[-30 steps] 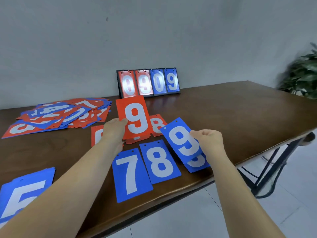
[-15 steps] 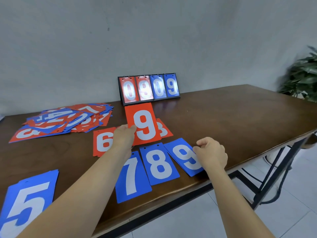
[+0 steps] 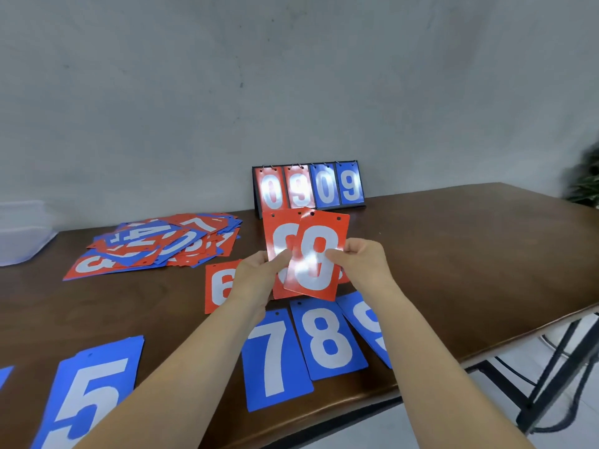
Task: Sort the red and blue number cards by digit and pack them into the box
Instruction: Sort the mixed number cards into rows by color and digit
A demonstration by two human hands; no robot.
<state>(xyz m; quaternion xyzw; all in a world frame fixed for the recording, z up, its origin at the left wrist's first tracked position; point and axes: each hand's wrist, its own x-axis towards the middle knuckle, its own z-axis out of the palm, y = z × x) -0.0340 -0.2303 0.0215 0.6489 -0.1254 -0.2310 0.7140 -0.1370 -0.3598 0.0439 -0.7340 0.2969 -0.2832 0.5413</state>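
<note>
Overlapping just in front of the flip scoreboard [image 3: 308, 186], two red cards are held up together, apparently so that their digits can be checked against each other before either is laid down. The red 8 card [image 3: 319, 254] is pinched at its right edge by the right hand [image 3: 363, 267]. It covers part of the second red card [image 3: 275, 234], which is gripped low on its left side by the left hand [image 3: 256, 277]; that rear digit is half hidden and cannot be read for certain. Nearer the table [image 3: 470, 254] edge than the scoreboard, a blue 7 [image 3: 275, 354], blue 8 [image 3: 327, 338] and blue 9 [image 3: 369, 322] are laid in rising order, with a red 6 [image 3: 220, 286] behind them. Left of the scoreboard lies the unsorted pile [image 3: 155, 244], and farther left a translucent box [image 3: 19, 234], judged not yet packed.
</note>
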